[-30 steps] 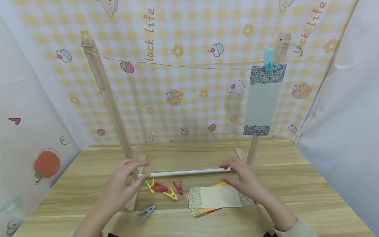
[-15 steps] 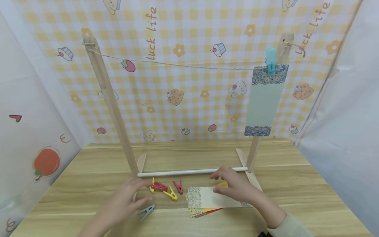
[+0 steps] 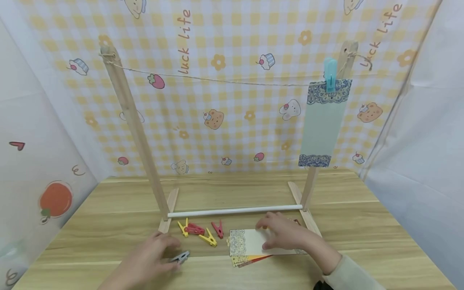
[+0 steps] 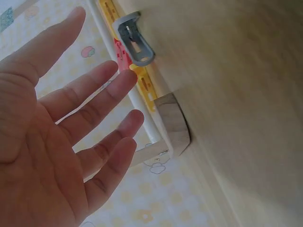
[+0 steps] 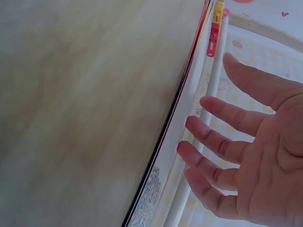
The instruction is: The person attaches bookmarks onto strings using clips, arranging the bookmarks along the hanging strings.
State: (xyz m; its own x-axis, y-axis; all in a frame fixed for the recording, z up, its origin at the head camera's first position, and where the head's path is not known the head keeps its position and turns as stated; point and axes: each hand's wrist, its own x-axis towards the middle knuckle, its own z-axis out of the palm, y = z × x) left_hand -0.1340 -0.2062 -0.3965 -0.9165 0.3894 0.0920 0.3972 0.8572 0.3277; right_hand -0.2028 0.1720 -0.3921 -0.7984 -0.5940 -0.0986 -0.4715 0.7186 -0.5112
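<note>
My left hand is low over the table beside a grey clothespin, its thumb and fingers spread apart. In the left wrist view the palm holds nothing and the grey clothespin lies past the fingertips. My right hand is over a small stack of bookmark-like paper cards, covering part of the cream top one with a patterned end. Loosely bent, its fingers hold nothing in the right wrist view. Yellow and red edges of lower cards show beneath.
Red and yellow clothespins lie between the hands. Behind stands a wooden frame with a white crossbar and a string across its top. A pale green card hangs there from a light-blue clothespin.
My left hand has come down from near the left post to beside the grey clothespin. My right hand has moved left and down over the cards.
</note>
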